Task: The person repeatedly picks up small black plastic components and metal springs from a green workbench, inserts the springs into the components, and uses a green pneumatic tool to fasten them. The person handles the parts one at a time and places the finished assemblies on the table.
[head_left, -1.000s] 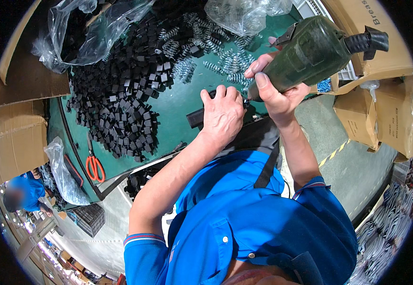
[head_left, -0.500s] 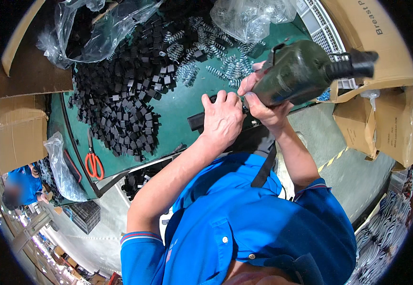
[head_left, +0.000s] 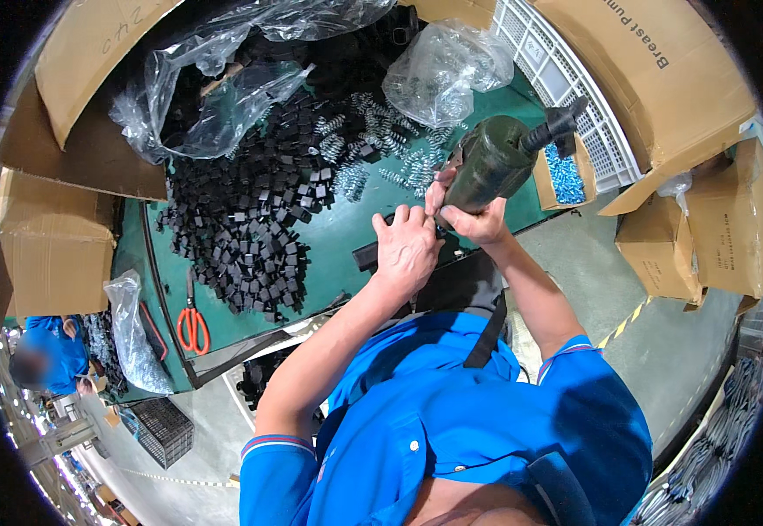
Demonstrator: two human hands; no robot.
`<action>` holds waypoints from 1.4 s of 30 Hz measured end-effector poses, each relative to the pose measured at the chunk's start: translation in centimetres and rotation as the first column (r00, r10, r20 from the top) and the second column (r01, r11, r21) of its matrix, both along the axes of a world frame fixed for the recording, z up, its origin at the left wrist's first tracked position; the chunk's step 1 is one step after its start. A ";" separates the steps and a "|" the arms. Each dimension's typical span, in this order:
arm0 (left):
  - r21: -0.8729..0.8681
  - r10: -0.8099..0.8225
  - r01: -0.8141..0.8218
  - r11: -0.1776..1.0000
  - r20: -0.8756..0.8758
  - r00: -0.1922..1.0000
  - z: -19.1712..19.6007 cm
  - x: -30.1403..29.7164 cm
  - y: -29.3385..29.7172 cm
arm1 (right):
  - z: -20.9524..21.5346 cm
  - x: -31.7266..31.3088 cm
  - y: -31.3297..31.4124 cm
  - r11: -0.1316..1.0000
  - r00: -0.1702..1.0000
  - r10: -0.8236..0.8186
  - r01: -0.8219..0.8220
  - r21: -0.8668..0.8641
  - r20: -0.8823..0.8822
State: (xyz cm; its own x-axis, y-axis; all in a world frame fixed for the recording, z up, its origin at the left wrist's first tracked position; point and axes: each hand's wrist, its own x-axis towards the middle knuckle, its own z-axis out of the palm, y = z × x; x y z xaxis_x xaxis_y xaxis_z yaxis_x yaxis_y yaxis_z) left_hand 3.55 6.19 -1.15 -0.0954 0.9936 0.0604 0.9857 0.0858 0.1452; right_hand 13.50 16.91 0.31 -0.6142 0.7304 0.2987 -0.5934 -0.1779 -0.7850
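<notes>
My right hand (head_left: 478, 222) wraps around the lower part of a dark green power tool (head_left: 494, 162). The tool slants up and away to the right, ending in a black neck (head_left: 557, 127); its working tip is hidden by my hands. Just left of it, my left hand (head_left: 406, 248) is closed over a black plastic part (head_left: 366, 256) at the near edge of the green table. One end of that part sticks out past my fingers; the rest is covered. Both hands are close together, fingers almost touching.
Left of my hands lies a heap of small black blocks (head_left: 250, 237). Metal springs (head_left: 417, 168) and clear plastic bags (head_left: 447, 74) are behind it. Orange-handled scissors (head_left: 192, 326), a box of blue screws (head_left: 566, 178), a white crate (head_left: 566, 79) and cartons (head_left: 658, 232) surround this. Another person sits far left.
The power tool has swung to a steeper slant, its black end moving left toward my hands and uncovering the screw box. The whole view has shifted slightly. Both hands keep their hold.
</notes>
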 end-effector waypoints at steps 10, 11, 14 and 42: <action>0.046 0.068 -0.076 0.996 0.163 0.984 -0.1 -1.3 -1.1 | 8.7 2.5 4.1 0.873 0.822 -0.480 0.413 0.260 0.305; 0.079 0.105 -0.139 0.987 0.330 0.938 0.7 -2.0 -2.0 | 7.5 3.3 5.6 0.834 0.721 -0.550 0.446 0.325 0.423; 0.137 0.060 -0.166 0.977 0.566 0.822 4.5 -3.4 -4.3 | 0.9 5.5 8.2 0.691 0.119 -0.720 0.220 0.688 0.684; -0.379 0.465 -0.298 0.876 0.826 0.318 2.2 -6.3 -14.6 | 0.5 -3.9 -12.1 0.840 0.382 0.542 -0.277 -0.467 0.748</action>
State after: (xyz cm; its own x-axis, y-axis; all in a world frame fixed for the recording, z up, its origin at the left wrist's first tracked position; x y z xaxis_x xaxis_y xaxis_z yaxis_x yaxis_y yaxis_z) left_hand -2.77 -8.37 1.01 -0.3805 0.8189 -0.4297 0.1576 0.5153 0.8424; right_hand 9.61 4.81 0.80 -0.7004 0.2715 -0.6601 0.5145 -0.4489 -0.7306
